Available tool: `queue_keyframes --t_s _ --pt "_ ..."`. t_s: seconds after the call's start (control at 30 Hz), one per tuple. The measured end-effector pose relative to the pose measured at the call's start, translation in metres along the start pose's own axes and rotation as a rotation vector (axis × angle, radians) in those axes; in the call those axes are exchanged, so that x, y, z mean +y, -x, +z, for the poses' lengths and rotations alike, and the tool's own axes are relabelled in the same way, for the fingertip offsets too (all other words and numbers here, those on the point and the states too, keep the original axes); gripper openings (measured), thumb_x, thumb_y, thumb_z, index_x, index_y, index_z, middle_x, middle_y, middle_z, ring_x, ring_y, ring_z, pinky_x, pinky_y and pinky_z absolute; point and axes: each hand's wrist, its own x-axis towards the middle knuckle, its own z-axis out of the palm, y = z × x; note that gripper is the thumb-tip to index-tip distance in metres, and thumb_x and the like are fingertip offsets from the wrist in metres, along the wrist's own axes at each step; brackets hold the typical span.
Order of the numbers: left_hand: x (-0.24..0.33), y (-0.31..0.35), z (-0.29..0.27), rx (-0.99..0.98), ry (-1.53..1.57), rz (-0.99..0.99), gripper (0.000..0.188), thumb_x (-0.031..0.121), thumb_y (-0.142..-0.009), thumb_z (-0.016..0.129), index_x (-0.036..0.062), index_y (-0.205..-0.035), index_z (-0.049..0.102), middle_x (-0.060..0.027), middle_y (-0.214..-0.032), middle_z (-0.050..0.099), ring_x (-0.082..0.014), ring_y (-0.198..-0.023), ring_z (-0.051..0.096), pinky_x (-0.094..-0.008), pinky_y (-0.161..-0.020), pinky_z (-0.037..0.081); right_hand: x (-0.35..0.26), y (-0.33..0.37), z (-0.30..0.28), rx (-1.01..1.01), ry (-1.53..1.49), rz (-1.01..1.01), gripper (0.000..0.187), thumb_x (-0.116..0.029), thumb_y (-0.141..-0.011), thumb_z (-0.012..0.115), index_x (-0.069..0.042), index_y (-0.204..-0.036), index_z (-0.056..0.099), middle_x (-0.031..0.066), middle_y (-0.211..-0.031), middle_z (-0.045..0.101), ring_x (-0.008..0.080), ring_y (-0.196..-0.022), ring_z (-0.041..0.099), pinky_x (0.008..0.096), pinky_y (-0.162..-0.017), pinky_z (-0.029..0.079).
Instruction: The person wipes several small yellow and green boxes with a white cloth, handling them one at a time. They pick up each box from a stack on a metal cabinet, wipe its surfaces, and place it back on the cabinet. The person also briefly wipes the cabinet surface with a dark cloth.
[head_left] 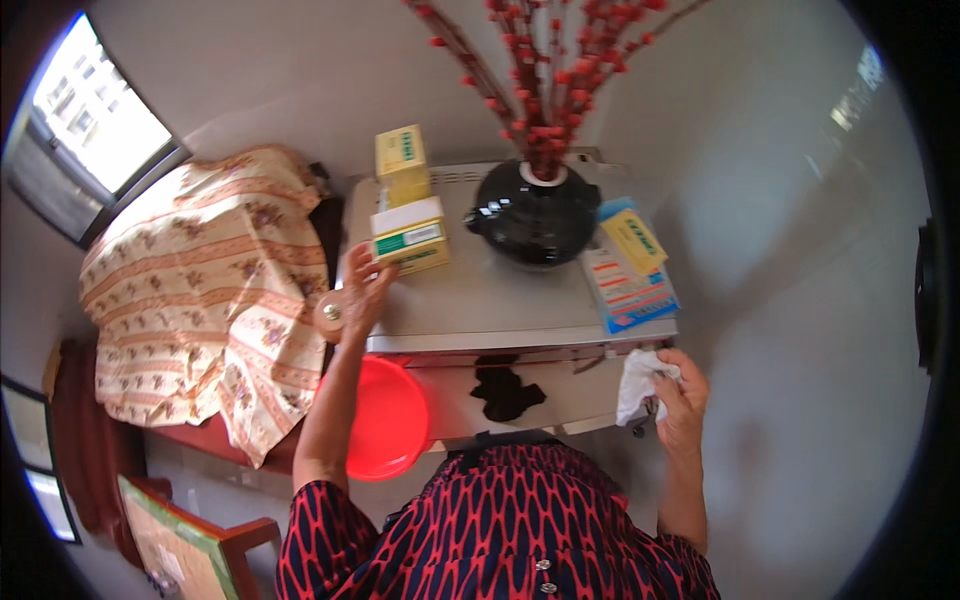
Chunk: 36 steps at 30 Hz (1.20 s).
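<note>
My left hand [365, 288] reaches to the left side of the table top, its fingers apart and the fingertips at the lower left corner of a yellow and green box [425, 260]. Whether they touch it I cannot tell. Just behind that box stands another yellow box [402, 160]. Off the table's front right corner, my right hand [684, 400] is closed round a crumpled white cloth [638, 385], part of which hangs below the fingers.
A round black vase [540, 222] with red-berried branches [545, 90] stands on the grey table [500, 310]. Right of it lie a blue and white box [632, 295] and a small yellow box [635, 243]. A red basin [390, 420] sits below; a floral cover [215, 300] drapes furniture at left.
</note>
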Motion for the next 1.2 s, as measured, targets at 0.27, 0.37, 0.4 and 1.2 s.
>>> queue_keyframes --t_s 0.27,0.37,0.4,1.2 --pt "0.027 0.027 0.007 0.291 0.005 0.009 0.073 0.014 -0.076 0.076 0.0030 -0.133 0.032 -0.0149 -0.121 0.044 -0.0185 -0.095 0.053 -0.0264 -0.079 0.047 -0.010 -0.092 -0.056 0.165 0.402 -0.044 0.030 -0.018 -0.080 0.066 -0.002 -0.104 0.058 0.0084 -0.091 0.059 0.0155 -0.080 0.059 0.0306 -0.063 0.049" --pt "0.048 0.042 0.016 0.437 -0.138 0.096 0.052 0.008 -0.079 0.072 0.0005 -0.122 0.045 -0.0103 -0.115 0.049 -0.0168 -0.089 0.058 -0.0236 -0.071 0.050 0.009 -0.138 -0.063 0.136 0.785 -0.264 0.043 -0.028 -0.075 0.071 -0.002 -0.106 0.058 0.0133 -0.099 0.055 0.0245 -0.090 0.059 0.0402 -0.071 0.049" --pt "0.065 0.050 0.022 0.455 -0.186 0.100 0.046 0.005 -0.079 0.071 0.0009 -0.119 0.048 -0.0098 -0.115 0.049 -0.0169 -0.092 0.058 -0.0242 -0.072 0.051 0.009 -0.148 -0.056 0.121 0.897 -0.263 0.047 -0.032 -0.073 0.072 -0.002 -0.106 0.057 0.0145 -0.102 0.053 0.0274 -0.093 0.058 0.0431 -0.073 0.049" --pt "0.112 0.183 0.086 -0.409 0.293 -0.362 0.027 0.015 -0.087 0.065 0.0023 -0.109 0.055 -0.0059 -0.099 0.061 -0.0134 -0.087 0.061 -0.0264 -0.070 0.051 -0.003 -0.110 -0.046 -0.157 0.781 -0.169 0.058 -0.025 -0.063 0.077 0.007 -0.106 0.054 0.0178 -0.105 0.055 0.0256 -0.092 0.058 0.0370 -0.077 0.048"
